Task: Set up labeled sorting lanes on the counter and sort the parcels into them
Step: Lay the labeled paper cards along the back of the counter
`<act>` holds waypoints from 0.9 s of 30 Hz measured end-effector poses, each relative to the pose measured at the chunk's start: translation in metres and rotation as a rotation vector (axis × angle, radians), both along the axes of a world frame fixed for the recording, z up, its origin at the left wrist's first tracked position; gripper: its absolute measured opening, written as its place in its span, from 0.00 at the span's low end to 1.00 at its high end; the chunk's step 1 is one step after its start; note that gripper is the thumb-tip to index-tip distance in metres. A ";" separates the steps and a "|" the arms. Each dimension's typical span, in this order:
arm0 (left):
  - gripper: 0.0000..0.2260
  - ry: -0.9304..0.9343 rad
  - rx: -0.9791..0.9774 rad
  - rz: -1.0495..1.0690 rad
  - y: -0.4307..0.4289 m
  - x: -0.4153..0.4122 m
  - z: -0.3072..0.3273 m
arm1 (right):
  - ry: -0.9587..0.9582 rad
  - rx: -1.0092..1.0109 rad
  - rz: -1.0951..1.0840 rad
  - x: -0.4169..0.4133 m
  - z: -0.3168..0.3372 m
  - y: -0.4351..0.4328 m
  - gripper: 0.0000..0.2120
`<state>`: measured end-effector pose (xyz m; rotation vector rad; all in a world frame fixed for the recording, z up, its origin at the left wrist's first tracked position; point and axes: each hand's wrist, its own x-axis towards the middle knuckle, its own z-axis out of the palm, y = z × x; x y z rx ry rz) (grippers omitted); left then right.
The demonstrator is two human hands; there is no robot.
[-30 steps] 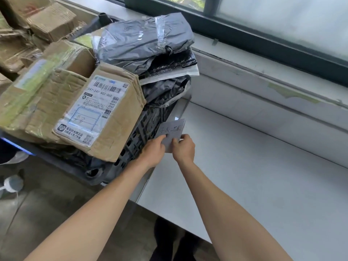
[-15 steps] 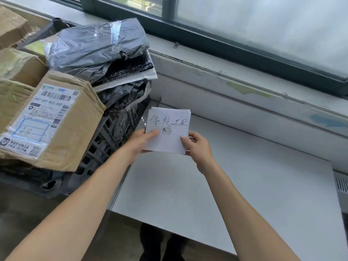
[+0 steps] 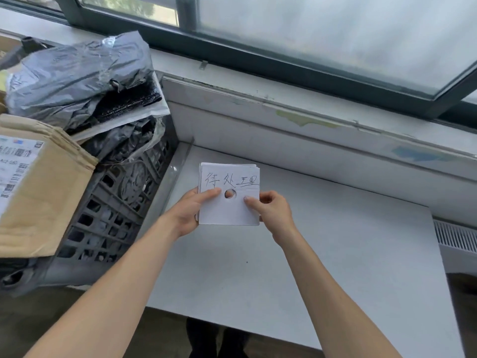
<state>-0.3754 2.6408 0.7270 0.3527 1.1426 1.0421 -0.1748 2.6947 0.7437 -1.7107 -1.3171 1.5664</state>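
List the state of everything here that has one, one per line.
label cards: stacked, handwriting up, held over the counter
left hand: grips the cards' left edge
right hand: pinches their right edge
crate: overfilled with parcels
cardboard box: closed, leaning on the crate's pile

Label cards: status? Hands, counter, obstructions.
Stack of label cards gripped by left hand and right hand, over counter. None laid yet. Unsorted parcels piled in crate, left; nothing seen blocking.

Daylight came through a dark-framed window (image 3: 284, 58).
Just below the window ran a white sill (image 3: 258, 89) with chipped paint; further below lay a pale worktop (image 3: 335, 267), a ribbed vent (image 3: 455, 236) and brown floor (image 3: 51, 321).
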 end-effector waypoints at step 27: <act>0.19 0.114 -0.280 -0.358 -0.018 -0.036 -0.096 | 0.020 -0.156 -0.301 -0.051 -0.092 0.091 0.10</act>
